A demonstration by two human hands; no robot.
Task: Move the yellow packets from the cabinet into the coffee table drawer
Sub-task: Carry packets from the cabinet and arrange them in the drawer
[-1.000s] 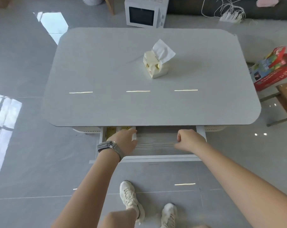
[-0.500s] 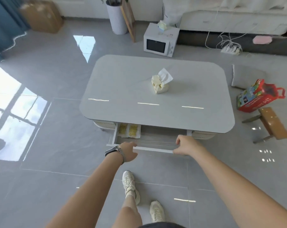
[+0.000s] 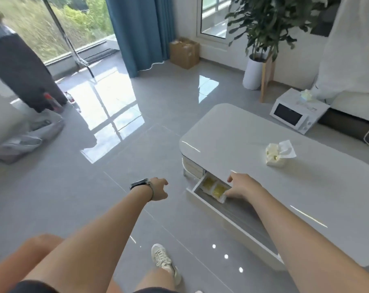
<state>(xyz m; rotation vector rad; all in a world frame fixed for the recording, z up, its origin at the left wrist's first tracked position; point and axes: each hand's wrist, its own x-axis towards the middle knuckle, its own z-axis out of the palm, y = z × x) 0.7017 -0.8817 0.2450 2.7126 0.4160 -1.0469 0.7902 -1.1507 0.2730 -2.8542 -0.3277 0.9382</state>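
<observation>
Two yellow packets [image 3: 213,186] lie side by side at the left end of the open coffee table drawer [image 3: 228,223]. My right hand [image 3: 239,188] is over the drawer just right of them, fingertips touching the edge of the nearer packet, fingers loosely bent. My left hand [image 3: 158,188], with a watch on the wrist, hangs in the air left of the drawer, away from it, fingers relaxed and holding nothing. The cabinet is not in view.
A tissue pack [image 3: 277,154] sits on the white coffee table top [image 3: 253,144]. A microwave [image 3: 295,113] stands on the floor behind the table, a potted plant [image 3: 257,66] and a cardboard box [image 3: 184,52] beyond. A person stands far left [image 3: 16,68].
The view has swung left and up. My left hand has left the drawer front and moved out to the left. My right hand has moved from the drawer front to the packets.
</observation>
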